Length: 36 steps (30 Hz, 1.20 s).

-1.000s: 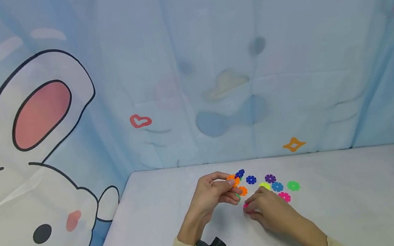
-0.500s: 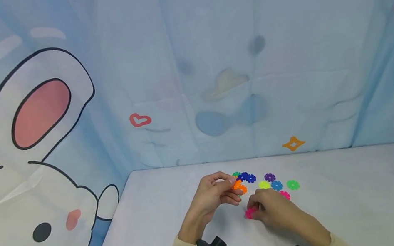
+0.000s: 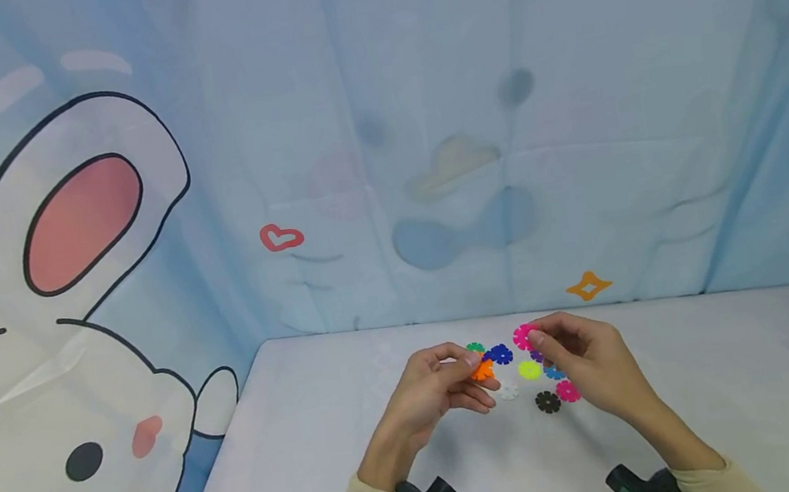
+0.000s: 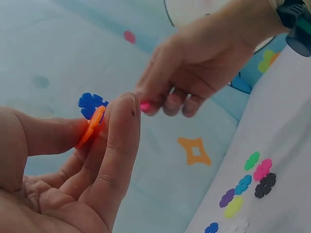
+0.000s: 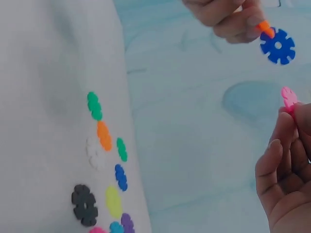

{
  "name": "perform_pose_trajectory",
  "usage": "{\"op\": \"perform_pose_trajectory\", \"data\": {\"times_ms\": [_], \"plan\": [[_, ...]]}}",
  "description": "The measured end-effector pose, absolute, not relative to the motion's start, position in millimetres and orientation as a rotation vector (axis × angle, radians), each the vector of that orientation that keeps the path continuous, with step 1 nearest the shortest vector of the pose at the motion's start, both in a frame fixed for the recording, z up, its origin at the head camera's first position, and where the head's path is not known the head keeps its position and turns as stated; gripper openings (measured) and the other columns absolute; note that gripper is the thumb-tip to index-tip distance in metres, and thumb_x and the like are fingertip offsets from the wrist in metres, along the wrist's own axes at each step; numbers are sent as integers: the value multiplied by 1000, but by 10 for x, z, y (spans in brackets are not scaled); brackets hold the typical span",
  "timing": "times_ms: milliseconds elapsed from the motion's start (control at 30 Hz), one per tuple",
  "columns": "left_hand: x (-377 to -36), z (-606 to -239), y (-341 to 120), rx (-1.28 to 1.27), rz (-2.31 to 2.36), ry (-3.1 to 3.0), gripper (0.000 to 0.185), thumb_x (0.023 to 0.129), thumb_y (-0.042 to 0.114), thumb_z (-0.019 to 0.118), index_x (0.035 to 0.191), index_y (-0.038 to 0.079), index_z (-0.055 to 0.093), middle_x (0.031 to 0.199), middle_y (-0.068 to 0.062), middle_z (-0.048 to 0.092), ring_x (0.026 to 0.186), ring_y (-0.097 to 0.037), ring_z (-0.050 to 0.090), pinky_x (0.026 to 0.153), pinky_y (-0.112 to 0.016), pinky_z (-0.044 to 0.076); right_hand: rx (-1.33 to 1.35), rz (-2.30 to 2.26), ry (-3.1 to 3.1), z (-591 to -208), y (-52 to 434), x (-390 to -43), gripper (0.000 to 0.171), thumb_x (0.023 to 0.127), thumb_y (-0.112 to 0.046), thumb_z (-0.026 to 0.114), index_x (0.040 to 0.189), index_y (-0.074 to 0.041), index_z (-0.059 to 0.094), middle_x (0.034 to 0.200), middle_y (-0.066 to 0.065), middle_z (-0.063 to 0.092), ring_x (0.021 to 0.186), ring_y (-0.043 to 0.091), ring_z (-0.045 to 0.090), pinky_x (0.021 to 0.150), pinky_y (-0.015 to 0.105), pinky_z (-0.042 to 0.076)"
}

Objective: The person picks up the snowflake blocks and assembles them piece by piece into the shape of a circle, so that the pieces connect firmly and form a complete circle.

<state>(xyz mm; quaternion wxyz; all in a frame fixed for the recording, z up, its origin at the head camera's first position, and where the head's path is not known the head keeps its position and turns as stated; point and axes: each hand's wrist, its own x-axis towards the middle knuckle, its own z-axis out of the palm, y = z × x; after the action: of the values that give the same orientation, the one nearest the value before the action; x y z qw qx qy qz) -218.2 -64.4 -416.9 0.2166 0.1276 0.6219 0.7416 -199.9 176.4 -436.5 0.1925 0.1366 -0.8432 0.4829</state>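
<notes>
My left hand [image 3: 429,384] pinches an orange notched snowflake disc [image 4: 91,128] between thumb and fingers. A dark blue notched disc [image 5: 287,48] is joined to it at an angle and sticks out past the fingertips. Across from it, my right hand [image 3: 600,360] holds a pink notched disc [image 5: 288,97] by its edge, raised above the table. In the right wrist view the pink disc and the blue disc are apart, with a small gap between them. The right fingertips hide part of the pink disc.
On the white table [image 3: 303,460] lie several loose discs, among them a black one [image 5: 79,198], a yellow one [image 5: 113,201], a white one [image 3: 509,392], a second pink one [image 3: 568,391] and a green one [image 5: 94,106]. A patterned blue curtain [image 3: 359,100] hangs behind.
My right hand has picked the pink disc off the table and lifted it up and to the right, uncovering the black disc. The left hand keeps its hold on the joined discs, which have turned.
</notes>
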Motion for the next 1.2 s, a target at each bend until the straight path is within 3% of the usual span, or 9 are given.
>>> {"op": "perform_pose_trajectory", "data": {"times_ms": [667, 967, 1200], "plan": [[-2071, -4120, -570, 573, 2063, 1867, 21, 106, 16, 65, 112, -4, 65, 93, -27, 78, 62, -15, 74, 66, -33, 67, 443, 1410, -2305, -4179, 1716, -1859, 16, 103, -12, 70, 117, -9, 76, 81, -3, 65, 69, 11, 63, 64, 21, 58], [-2059, -4108, -562, 603, 2071, 1894, 18, 107, 13, 64, 111, -4, 65, 93, -28, 77, 62, -14, 74, 64, -32, 67, 537, 1384, -2315, -4171, 1769, -1865, 18, 101, -8, 72, 118, -11, 77, 102, 1, 78, 76, 7, 67, 70, 21, 61], [-2049, -4119, -548, 627, 2036, 1979, 16, 106, 9, 64, 107, -7, 63, 91, -34, 74, 61, -14, 74, 62, -32, 66, 630, 1282, -2286, -4189, 1768, -1888, 20, 95, -3, 77, 113, -12, 80, 90, -7, 72, 71, 8, 60, 71, 18, 60]]}}
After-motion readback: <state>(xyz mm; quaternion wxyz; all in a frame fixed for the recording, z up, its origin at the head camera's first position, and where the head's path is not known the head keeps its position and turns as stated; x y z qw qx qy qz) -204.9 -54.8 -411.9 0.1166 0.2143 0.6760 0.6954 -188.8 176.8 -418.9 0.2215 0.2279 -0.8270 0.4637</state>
